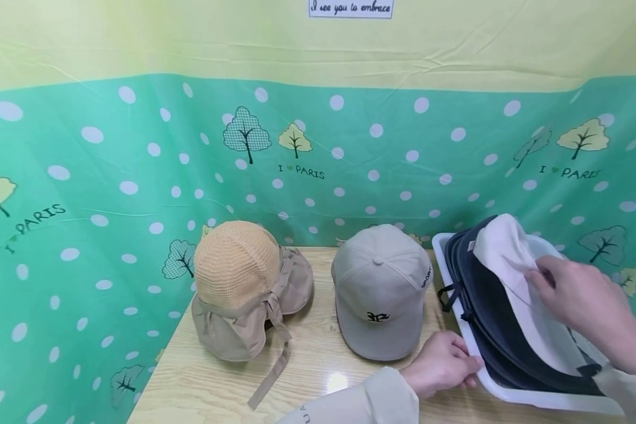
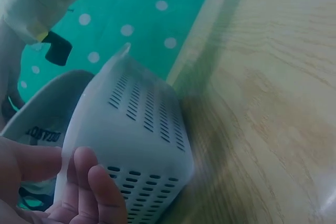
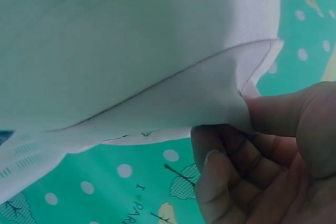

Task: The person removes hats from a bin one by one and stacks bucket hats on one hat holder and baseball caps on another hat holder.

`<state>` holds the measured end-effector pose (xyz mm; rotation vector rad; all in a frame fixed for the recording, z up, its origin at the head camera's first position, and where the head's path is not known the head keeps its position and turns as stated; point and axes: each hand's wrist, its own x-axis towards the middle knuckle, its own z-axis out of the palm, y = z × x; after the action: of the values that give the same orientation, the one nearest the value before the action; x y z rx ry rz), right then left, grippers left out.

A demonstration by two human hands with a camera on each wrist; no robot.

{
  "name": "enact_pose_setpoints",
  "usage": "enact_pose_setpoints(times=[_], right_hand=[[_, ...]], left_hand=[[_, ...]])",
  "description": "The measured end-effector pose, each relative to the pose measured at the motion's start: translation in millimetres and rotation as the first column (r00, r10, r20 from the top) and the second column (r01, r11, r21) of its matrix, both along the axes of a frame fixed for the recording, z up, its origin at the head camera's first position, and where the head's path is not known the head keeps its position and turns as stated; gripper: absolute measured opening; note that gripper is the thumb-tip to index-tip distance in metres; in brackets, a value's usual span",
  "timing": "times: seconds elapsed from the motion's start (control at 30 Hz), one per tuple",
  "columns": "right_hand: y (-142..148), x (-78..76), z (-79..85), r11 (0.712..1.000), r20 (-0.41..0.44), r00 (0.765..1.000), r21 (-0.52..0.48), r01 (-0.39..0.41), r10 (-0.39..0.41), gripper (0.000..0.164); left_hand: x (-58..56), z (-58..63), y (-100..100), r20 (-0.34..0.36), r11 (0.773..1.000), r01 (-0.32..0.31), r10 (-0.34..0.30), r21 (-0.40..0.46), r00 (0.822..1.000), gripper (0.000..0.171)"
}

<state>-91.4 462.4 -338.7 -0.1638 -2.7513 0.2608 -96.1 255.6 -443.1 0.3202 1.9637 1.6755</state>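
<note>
At the right of the head view, a white plastic basket (image 1: 545, 400) holds several stacked dark hats (image 1: 489, 288) with a white hat (image 1: 500, 244) on top. My right hand (image 1: 588, 297) pinches the fabric of the white hat between thumb and fingers; a fold of its cloth (image 3: 210, 90) fills much of the right wrist view. At the basket's near left corner my left hand (image 1: 445, 364) grips the rim, thumb on one side and fingers on the other. The basket's slotted wall (image 2: 134, 114) shows in the left wrist view.
Left of the basket, a grey baseball cap (image 1: 380, 288) sits on the wooden table (image 1: 191, 388). Further left stands a straw-topped sun hat (image 1: 238, 265) with a tan brim and a ribbon trailing forward. A green dotted cloth (image 1: 350, 171) hangs behind the table.
</note>
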Motion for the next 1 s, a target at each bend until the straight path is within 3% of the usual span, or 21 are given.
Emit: enact_pose_setpoints(times=[0.17,0.27,0.37,0.47,0.57,0.67,0.77,0.83,1.0], right_hand=[[-6.2,4.1,7.7,1.0,-0.09,0.996,0.019,-0.009,0.011,0.034],[-9.8,5.9,12.0,1.0,-0.109,0.994,0.011,-0.007,0.008,0.034],[-14.3,8.0,16.0,1.0,-0.127,0.992,0.004,-0.003,0.003,0.033],[-20.6,10.1,19.9,1.0,-0.157,0.988,0.007,-0.007,0.008,0.029],[-28.3,12.1,22.6,0.999,-0.197,0.98,0.029,-0.025,0.031,0.025],[-36.8,14.0,22.3,0.995,-0.276,0.958,0.091,-0.05,0.073,0.027],[-46.2,15.9,20.6,0.987,-0.352,0.93,0.151,-0.059,0.109,0.031],[-52.3,17.0,18.9,0.981,-0.399,0.907,0.184,-0.067,0.137,0.033],[-67.2,18.7,14.6,0.968,-0.509,0.836,0.231,-0.095,0.204,0.04]], left_hand=[[-1.2,1.0,-2.0,-0.02,1.0,-0.001,0.001,-0.012,1.0,0.024],[-2.2,2.4,-5.1,-0.112,0.996,-0.033,0.023,-0.088,0.993,0.022],[-3.5,5.7,-8.0,-0.219,0.991,-0.086,0.062,-0.104,0.974,0.022],[-4.6,12.5,-10.9,-0.279,0.999,-0.053,0.051,0.001,0.959,0.021],[-4.8,23.0,-13.9,-0.353,0.992,0.061,-0.018,0.113,0.936,0.023],[-3.8,35.7,-15.4,-0.435,0.968,0.166,-0.07,0.186,0.898,0.028],[-2.0,46.9,-15.3,-0.481,0.949,0.212,-0.076,0.235,0.873,0.03],[-0.9,52.1,-14.9,-0.508,0.948,0.208,-0.059,0.24,0.859,0.03],[0.2,54.5,-16.4,-0.534,0.949,0.16,0.01,0.27,0.846,0.02]])
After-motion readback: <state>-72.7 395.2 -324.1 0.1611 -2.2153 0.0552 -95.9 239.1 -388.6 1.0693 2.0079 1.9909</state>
